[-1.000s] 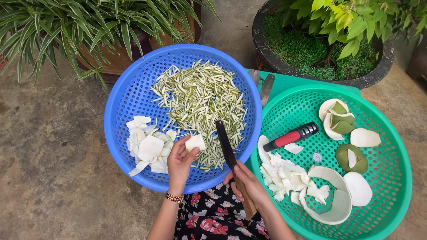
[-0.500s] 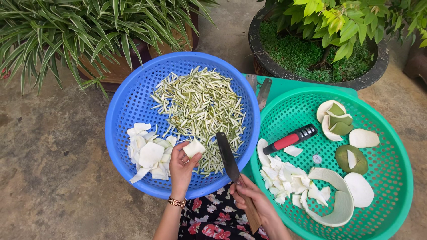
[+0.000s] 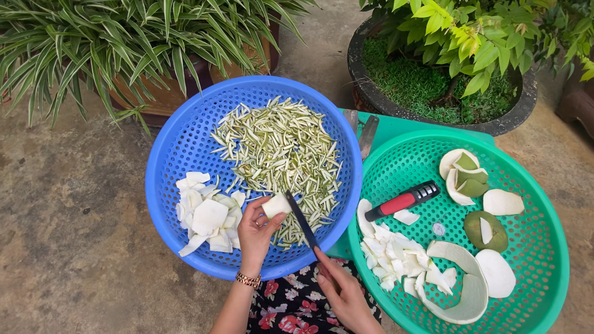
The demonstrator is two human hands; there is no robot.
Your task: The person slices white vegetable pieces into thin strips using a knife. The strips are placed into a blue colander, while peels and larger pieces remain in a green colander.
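Observation:
My left hand (image 3: 255, 235) holds a small white chunk of rind (image 3: 276, 205) over the near side of the blue perforated basket (image 3: 179, 142). My right hand (image 3: 343, 294) grips a dark-bladed knife (image 3: 301, 221), whose blade rests against the chunk. The blue basket holds a heap of thin green-and-white strips (image 3: 278, 148) and a pile of flat white slices (image 3: 207, 213) at its left. A gold bracelet circles my left wrist.
A green basket (image 3: 544, 260) on the right holds white rind pieces (image 3: 396, 253), green-skinned peel (image 3: 473, 176) and a red-and-black peeler (image 3: 402, 201). Two potted plants stand behind: a striped leafy one (image 3: 124, 43) and a dark round pot (image 3: 433, 93). Concrete floor lies around.
The knife blade has moved left from between the baskets to meet the white chunk in my left hand. The view has shifted slightly.

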